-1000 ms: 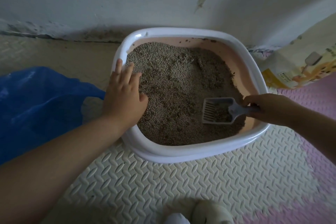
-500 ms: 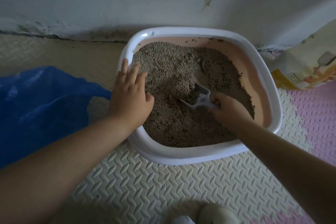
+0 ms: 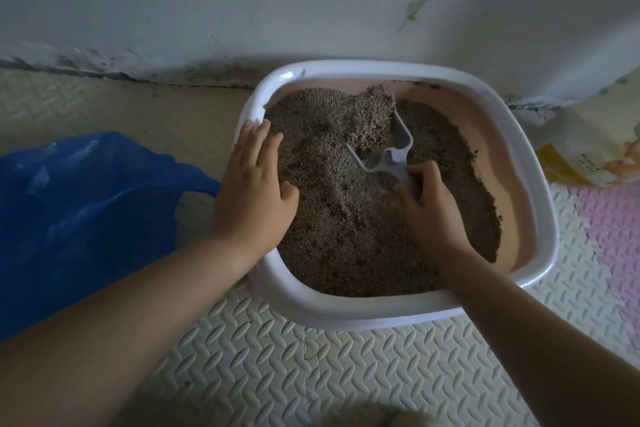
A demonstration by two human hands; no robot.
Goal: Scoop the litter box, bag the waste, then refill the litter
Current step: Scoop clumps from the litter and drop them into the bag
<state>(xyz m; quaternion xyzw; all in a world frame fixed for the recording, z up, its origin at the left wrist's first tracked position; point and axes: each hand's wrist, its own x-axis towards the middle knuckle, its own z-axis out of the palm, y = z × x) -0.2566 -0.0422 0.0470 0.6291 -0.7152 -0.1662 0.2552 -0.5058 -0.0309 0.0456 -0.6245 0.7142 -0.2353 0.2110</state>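
Right grip (image 3: 429, 198) holds scoop (image 3: 388, 149), head toward wall.

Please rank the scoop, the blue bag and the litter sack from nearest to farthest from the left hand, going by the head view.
1. Scoop: just right of the left hand, inside the box, held by the right hand.
2. Blue bag: on the floor to the left, its edge close by the wrist.
3. Litter sack: far right, beyond the box.

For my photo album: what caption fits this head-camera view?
Right hand lifts a scoop heaped with litter while the left hand steadies the litter box; blue bag waits nearby.
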